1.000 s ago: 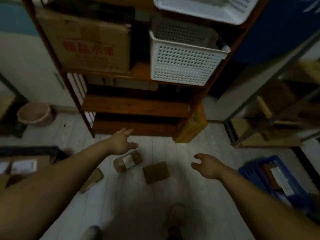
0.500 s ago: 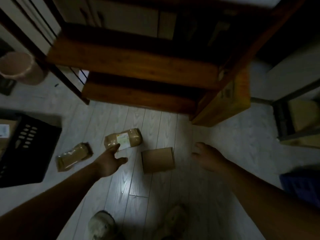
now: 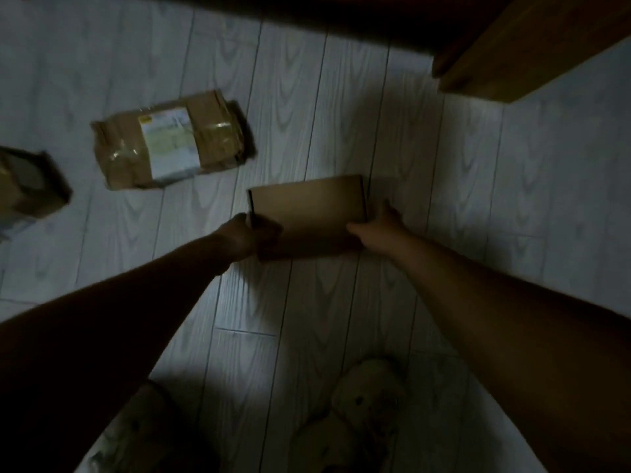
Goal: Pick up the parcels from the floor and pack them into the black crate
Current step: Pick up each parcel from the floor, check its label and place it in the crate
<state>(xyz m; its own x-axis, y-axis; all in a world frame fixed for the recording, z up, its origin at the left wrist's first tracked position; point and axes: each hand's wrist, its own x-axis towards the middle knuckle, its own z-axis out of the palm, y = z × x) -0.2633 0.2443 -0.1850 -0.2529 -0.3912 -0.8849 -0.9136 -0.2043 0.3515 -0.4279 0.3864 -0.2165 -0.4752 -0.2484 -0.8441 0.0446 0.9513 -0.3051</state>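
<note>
Head view: looks straight down in dim light at a pale plank floor (image 3: 478, 206), with both bare forearms reaching forward.
Flat box: a plain brown carton (image 3: 307, 204) lies between the two hands, ahead of the person's shoes (image 3: 365, 397). It cannot be told whether it has left the floor.
Left grip: the left grip (image 3: 246, 238) is clamped on the box's near left edge with the thumb on top. The other fingers are lost in shadow.
Right grip: the right grip (image 3: 377, 230) is clamped on the near right corner, thumb over the lid and fingers up the side wall.
Why both hands: the box looks wide and shallow, so one hand would likely not span it. Holding opposite ends should keep it level on the lift.
Taped parcel: a soft brown packet (image 3: 170, 145) with its white label facing up lies apart, to the left and farther off, untouched.
Third parcel: another brown package (image 3: 27, 186) sits at the left edge, cut off by the frame and blurred.
Black crate: not in view, so the carry direction cannot be read here.
Shelf base: dark wood (image 3: 512, 46) fills the upper right, well clear of the box.
Stage: judged as the grasp just before lifting, with two parcels left to collect.
</note>
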